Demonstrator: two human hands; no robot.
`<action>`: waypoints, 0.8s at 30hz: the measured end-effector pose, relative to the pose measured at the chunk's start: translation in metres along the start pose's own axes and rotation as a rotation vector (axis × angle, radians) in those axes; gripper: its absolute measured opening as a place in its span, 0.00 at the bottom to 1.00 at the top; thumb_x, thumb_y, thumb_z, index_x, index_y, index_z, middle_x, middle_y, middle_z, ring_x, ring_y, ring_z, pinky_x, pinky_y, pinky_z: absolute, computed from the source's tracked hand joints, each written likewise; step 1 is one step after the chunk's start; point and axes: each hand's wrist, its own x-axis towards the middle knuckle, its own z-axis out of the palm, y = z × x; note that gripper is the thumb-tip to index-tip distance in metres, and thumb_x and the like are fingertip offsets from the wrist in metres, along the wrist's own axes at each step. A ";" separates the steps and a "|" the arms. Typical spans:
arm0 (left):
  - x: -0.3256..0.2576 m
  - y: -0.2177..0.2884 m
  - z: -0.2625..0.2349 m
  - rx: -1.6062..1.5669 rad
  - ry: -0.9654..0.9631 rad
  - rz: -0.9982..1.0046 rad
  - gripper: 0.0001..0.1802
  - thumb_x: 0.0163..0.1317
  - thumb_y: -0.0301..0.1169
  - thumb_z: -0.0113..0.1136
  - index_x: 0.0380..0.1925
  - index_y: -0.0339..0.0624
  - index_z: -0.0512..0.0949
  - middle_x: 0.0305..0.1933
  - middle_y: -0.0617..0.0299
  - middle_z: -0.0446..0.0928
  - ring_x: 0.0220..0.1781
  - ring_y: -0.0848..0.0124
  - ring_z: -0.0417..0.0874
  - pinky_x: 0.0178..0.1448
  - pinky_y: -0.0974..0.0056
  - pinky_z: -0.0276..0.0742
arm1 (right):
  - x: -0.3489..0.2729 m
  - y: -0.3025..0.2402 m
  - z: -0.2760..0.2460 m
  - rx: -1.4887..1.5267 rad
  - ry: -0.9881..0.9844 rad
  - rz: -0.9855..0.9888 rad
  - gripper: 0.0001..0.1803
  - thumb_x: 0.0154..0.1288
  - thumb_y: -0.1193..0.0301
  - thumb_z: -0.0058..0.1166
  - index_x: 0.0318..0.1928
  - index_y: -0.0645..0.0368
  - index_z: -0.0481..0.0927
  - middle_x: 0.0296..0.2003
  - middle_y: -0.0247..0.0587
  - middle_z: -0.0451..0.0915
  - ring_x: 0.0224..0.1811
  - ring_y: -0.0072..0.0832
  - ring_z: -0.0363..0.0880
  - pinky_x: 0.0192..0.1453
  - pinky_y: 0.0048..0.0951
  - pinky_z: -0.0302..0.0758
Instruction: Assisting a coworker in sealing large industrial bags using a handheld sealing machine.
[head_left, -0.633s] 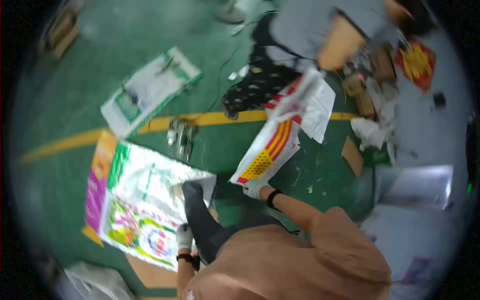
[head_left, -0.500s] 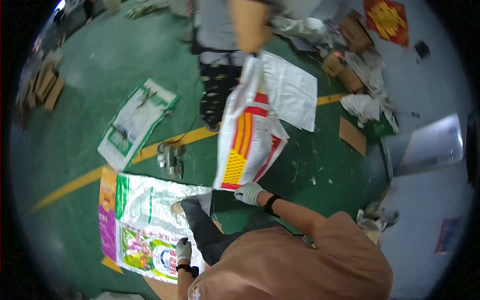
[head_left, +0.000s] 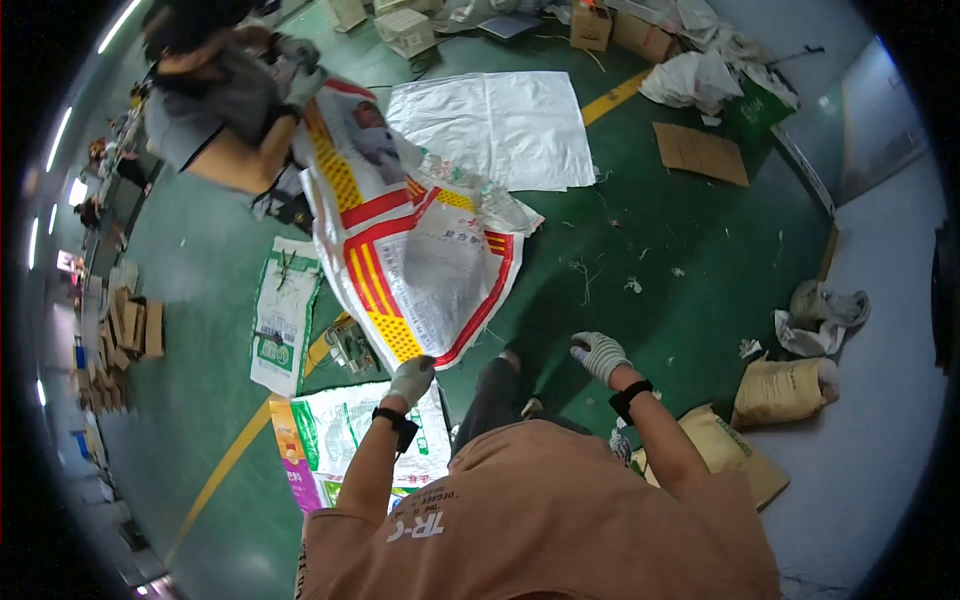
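Gripping the lower edge of the red-and-yellow woven sack, the left hand has its fingers pinched; the right hand hangs loosely curled over bare green floor; a co-worker's gloved hand holds the top.

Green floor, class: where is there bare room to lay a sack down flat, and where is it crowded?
Bare green floor lies between the white sheet, the cardboard piece and the right hand. It is crowded beneath the left hand, where the printed sack overhangs flat sacks.
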 end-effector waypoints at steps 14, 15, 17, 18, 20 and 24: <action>0.220 0.190 0.050 0.085 -0.511 -0.159 0.22 0.65 0.40 0.49 0.53 0.43 0.80 0.53 0.43 0.80 0.57 0.49 0.81 0.60 0.52 0.75 | 0.090 0.223 -0.153 0.052 -0.021 0.278 0.22 0.63 0.58 0.58 0.53 0.58 0.83 0.51 0.51 0.83 0.55 0.45 0.81 0.59 0.40 0.76; 0.227 0.202 0.044 0.009 -0.492 -0.151 0.22 0.65 0.40 0.49 0.54 0.43 0.80 0.53 0.43 0.80 0.57 0.49 0.80 0.61 0.52 0.75 | 0.099 0.239 -0.160 0.094 -0.051 0.366 0.22 0.63 0.59 0.58 0.52 0.59 0.83 0.51 0.50 0.83 0.55 0.44 0.81 0.60 0.39 0.75; 0.243 0.225 0.029 0.007 -0.437 -0.092 0.22 0.66 0.39 0.48 0.55 0.43 0.80 0.54 0.43 0.80 0.58 0.49 0.80 0.62 0.52 0.74 | 0.117 0.270 -0.174 0.052 -0.059 0.439 0.22 0.63 0.60 0.59 0.52 0.59 0.83 0.51 0.49 0.84 0.56 0.43 0.81 0.61 0.37 0.75; 0.249 0.234 0.023 -0.029 -0.419 -0.110 0.22 0.66 0.39 0.48 0.55 0.43 0.80 0.54 0.43 0.80 0.58 0.49 0.80 0.62 0.52 0.74 | 0.133 0.286 -0.185 -0.005 -0.112 0.472 0.22 0.63 0.60 0.60 0.52 0.60 0.83 0.51 0.50 0.84 0.56 0.44 0.81 0.61 0.37 0.74; 0.259 0.250 0.018 -0.102 -0.320 -0.163 0.24 0.65 0.40 0.47 0.55 0.41 0.79 0.51 0.43 0.82 0.54 0.51 0.83 0.60 0.55 0.75 | 0.166 0.313 -0.204 0.064 -0.063 0.520 0.22 0.63 0.59 0.59 0.52 0.60 0.83 0.49 0.52 0.84 0.54 0.44 0.82 0.58 0.38 0.75; 0.261 0.257 0.035 -0.239 -0.155 -0.261 0.22 0.66 0.40 0.49 0.54 0.39 0.79 0.53 0.44 0.81 0.56 0.52 0.82 0.60 0.56 0.75 | 0.263 0.354 -0.263 0.143 -0.011 0.420 0.21 0.63 0.59 0.59 0.51 0.60 0.83 0.47 0.53 0.84 0.50 0.45 0.83 0.55 0.39 0.77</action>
